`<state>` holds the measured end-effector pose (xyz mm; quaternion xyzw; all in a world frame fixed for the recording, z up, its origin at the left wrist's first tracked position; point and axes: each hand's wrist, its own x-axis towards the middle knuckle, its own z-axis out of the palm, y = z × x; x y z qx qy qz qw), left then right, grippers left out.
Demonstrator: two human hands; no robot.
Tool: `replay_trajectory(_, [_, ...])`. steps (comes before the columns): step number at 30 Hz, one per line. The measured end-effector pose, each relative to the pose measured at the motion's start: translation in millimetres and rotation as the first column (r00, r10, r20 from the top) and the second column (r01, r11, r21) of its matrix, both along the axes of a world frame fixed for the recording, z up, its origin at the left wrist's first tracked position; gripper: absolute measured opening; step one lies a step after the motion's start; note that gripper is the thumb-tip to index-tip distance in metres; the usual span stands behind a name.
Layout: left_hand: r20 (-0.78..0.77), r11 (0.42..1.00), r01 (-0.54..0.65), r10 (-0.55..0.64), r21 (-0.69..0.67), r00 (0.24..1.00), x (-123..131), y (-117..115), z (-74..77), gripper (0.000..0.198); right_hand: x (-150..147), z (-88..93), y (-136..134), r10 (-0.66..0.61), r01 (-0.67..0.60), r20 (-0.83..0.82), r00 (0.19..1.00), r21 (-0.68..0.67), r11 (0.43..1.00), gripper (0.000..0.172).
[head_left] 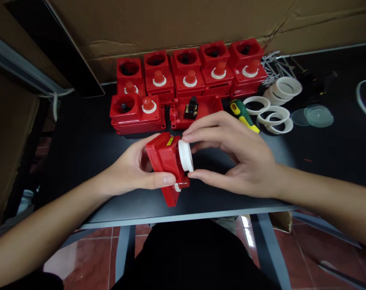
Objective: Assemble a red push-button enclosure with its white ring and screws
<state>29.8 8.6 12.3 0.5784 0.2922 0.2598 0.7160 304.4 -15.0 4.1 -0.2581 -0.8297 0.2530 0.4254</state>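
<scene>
My left hand (pixel 140 167) grips a red plastic housing cover (pixel 166 159), tilted on its side above the table's front part. The cover has a small yellow label and a red knob with a white collar at its lower end. Between the thumb and fingers of my right hand (pixel 231 155) is a white ring (pixel 185 156), held at the cover's round opening. Whether the ring is seated in the opening, I cannot tell. Just behind lies an open red base (pixel 208 106) with a black switch (pixel 191 108) standing in it.
Several red boxes (pixel 187 74) stand in a row by the cardboard wall, with one more red box (pixel 136 117) in front. To the right are a green-yellow screwdriver (pixel 243 114), white rings (pixel 273 116), clear discs (pixel 318 116) and a pile of screws (pixel 275 68).
</scene>
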Motion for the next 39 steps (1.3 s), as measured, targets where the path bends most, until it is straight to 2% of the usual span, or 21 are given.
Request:
replay_trajectory(2, [0.005, 1.0, 0.01, -0.01, -0.01, 1.0, -0.5, -0.7, 0.8, 0.041, -1.1, 1.1, -1.5, -0.018, 0.018, 0.01, 1.0, -0.003, 1.0, 0.048])
replay_trajectory(8, [-0.008, 1.0, 0.02, -0.02, 0.02, 1.0, 1.1, 0.6, 4.1, 0.035, -1.4, 6.3, -1.5, -0.06, 0.045, 0.1, 0.993, 0.143, 0.989, 0.038])
replay_trajectory(12, [0.014, 1.0, 0.016, -0.016, 0.014, 1.0, 2.9, 1.2, 5.2, 0.033, -0.2, 10.8, -2.0, -0.083, 0.066, 0.13, 0.988, 0.126, 0.99, 0.03])
replay_trajectory(15, [0.035, 0.997, 0.064, -0.063, -0.039, 0.997, 3.1, 0.4, 6.1, 0.027, 0.7, 13.0, -3.1, -0.086, 0.069, 0.145, 0.986, 0.12, 0.99, 0.025])
replay_trajectory(20, [0.041, 0.993, 0.103, -0.101, -0.064, 0.994, 1.5, -0.7, 7.1, 0.026, 2.0, 13.7, -4.3, -0.081, 0.056, 0.161, 0.984, 0.152, 0.987, 0.025])
replay_trajectory(29, [0.014, 0.998, 0.057, -0.057, -0.002, 0.998, 4.5, -1.0, 9.0, 0.032, 2.0, 16.3, -9.0, -0.103, 0.063, 0.182, 0.978, 0.214, 0.975, 0.025])
replay_trajectory(39, [-0.018, 0.999, 0.049, -0.049, -0.008, 0.999, 4.1, -2.9, 7.0, 0.035, 3.2, 16.0, -6.6, -0.098, 0.042, 0.21, 0.973, 0.255, 0.966, 0.028])
